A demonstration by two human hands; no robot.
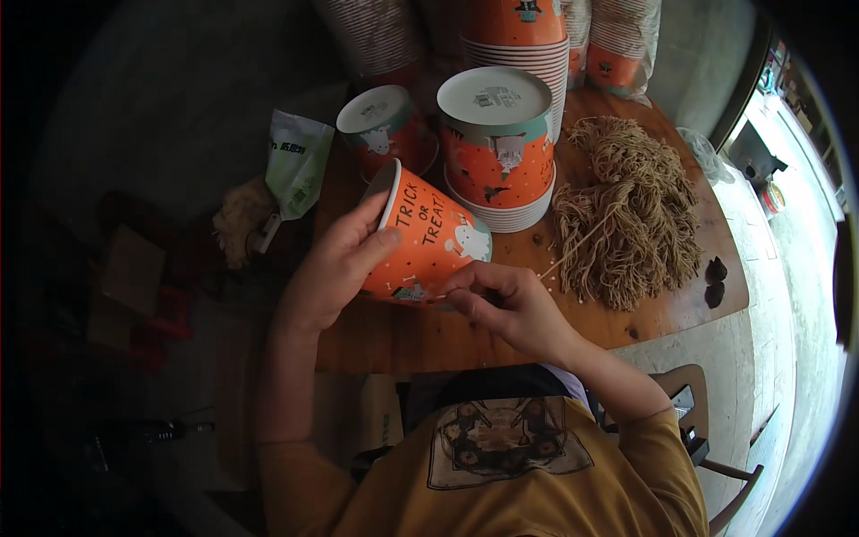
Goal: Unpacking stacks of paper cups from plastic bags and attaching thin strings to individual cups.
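Head view, one moment. Left hand [335,268] comes up from the lower left, forearm bare, palm wrapped around the side of an orange paper cup [425,246]; its thumb lies across the cup wall and the fingers curl behind the white rim, so the hand is clamped on the cup. The cup is tipped on its side above the near part of the wooden bench [394,336], mouth toward the upper left, base toward the person's right. Its wall carries black lettering and a small white ghost figure (wording not recorded). Right hand [506,304] enters from the lower right with a yellow sleeve at the elbow; its fingers are pinched together at the cup's lower edge, on a thin tan string [573,251] that runs up and right to a heap of the same tan string [631,215] lying on the bench. Behind the held cup stands an upturned stack of orange cups [497,148], white base uppermost with a greenish band below it. To its left, a single upturned orange cup [380,130] of the same pattern, tilted. Further back, a taller stack of cups [519,40], and more stacks in clear plastic wrap [622,45] at the far edge. A pale green and white pouch [295,161] sits at the bench's left edge. Two small dark lumps [716,279] lie near the right edge (kind cannot be told).
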